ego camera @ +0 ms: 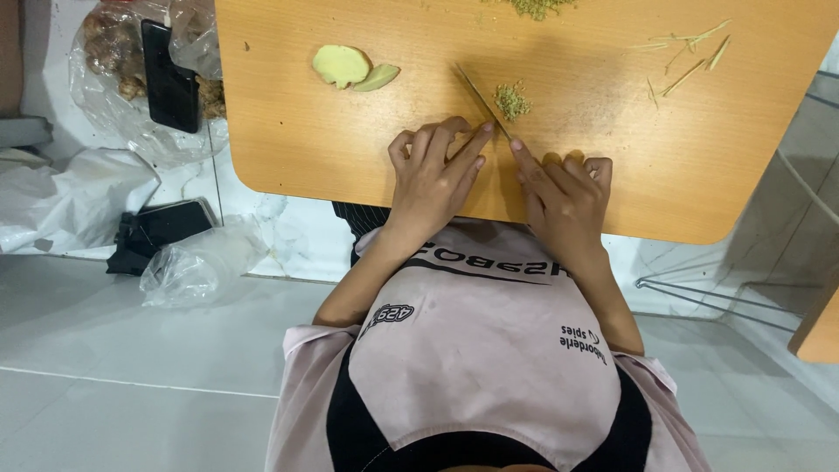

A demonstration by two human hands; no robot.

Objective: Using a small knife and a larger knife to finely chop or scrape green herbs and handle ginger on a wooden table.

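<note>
Nearest me, just over the tabletop's (699, 175) near edge, I see both hands side by side. My right hand (564, 197) is curled shut around the knife's handle (the handle itself is hidden inside the fist), forefinger stretched forward toward the blade. My left hand (433, 175) lies just beside it, fingers bent, with its forefinger reaching across to touch the knife (481, 100) where blade meets handle; it pinches nothing that I can see.

The thin blade runs from there diagonally away and to the left, its edge right beside a small heap of minced greenish-yellow bits (511, 100) near the tabletop's middle. Farther left, well apart from the blade, sit a peeled ginger chunk (339, 65) and a slice (377, 79) leaning against it. Toward the far right corner lie scattered thin slivers (686, 52), and at the far edge another pile of mince (537, 7) is partly cut off.

Off the left edge, on the pale floor, sit a clear plastic bag (114, 96) with a dark phone (170, 79) on it.
</note>
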